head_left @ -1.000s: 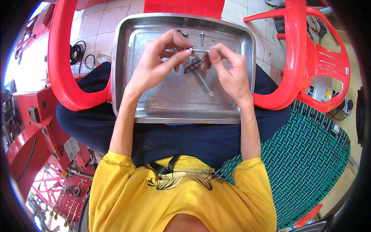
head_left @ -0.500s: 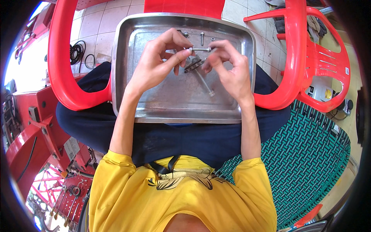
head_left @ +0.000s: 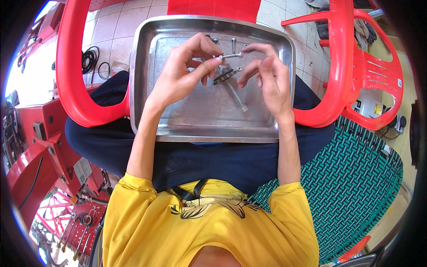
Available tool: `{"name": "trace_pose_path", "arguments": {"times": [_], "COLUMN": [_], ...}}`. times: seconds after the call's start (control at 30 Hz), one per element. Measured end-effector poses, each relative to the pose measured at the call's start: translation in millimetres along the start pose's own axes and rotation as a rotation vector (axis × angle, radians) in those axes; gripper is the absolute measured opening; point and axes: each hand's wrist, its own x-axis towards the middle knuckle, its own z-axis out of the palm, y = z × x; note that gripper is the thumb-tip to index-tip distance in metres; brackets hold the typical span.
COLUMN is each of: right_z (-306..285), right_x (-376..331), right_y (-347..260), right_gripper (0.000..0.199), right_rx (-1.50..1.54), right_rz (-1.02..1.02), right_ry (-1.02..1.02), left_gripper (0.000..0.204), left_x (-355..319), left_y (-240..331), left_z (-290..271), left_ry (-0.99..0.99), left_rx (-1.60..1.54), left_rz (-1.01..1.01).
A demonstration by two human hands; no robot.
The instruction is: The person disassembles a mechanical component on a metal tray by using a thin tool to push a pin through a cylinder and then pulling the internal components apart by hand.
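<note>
Above a steel tray point(head_left: 209, 133), my left hand point(head_left: 187, 64) pinches a slim metal bolt point(head_left: 231, 56) by one end between thumb and fingertips. The bolt points right, and what looks like a nut sits on its far end. Beside that end is my right hand point(head_left: 271, 73), open, fingers apart and holding nothing. Below the bolt, a dark toothed metal part point(head_left: 223, 77) lies in the tray. A long metal rod point(head_left: 237, 96) stretches from it toward the near right. A small nut point(head_left: 239, 69) shows next to the toothed part.
Another bolt point(head_left: 233, 44) and a small metal piece point(head_left: 215, 40) lie at the tray's far side. The tray rests over my legs, between the red chair's arms point(head_left: 66, 66). A second red chair point(head_left: 373, 71) stands right, a green woven seat point(head_left: 338, 191) near right.
My right hand has come away from the bolt's end and its fingers have spread. The bolt, still in my left hand, now tilts slightly up at its right end.
</note>
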Motion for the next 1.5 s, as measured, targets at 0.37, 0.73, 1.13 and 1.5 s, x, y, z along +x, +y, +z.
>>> {"name": "trace_pose_path", "arguments": {"times": [0.37, 0.73, 1.13, 1.5], "right_z": [3, 8, 10, 13], "right_x": [0, -1, 1, 1], "right_y": [-1, 2, 9, 12], "right_gripper": [0.028, 0.025, 0.021, 0.019], "right_rx": [-0.212, -0.158, -0.175, -0.159], "right_rz": [-0.058, -0.036, -0.127, -0.15], "right_ry": [-0.018, -0.021, 0.02, 0.036], "left_gripper": [0.006, 0.011, 0.042, 0.039], "left_x": [0, -1, 2, 2], "left_y": [3, -1, -6, -9], "left_z": [0, -1, -5, -3], "left_ry": [0.004, -0.037, -0.168, -0.035], "left_rx": [0.014, 0.086, 0.328, 0.332], "left_rz": [-0.039, -0.003, -0.084, 0.045]}}
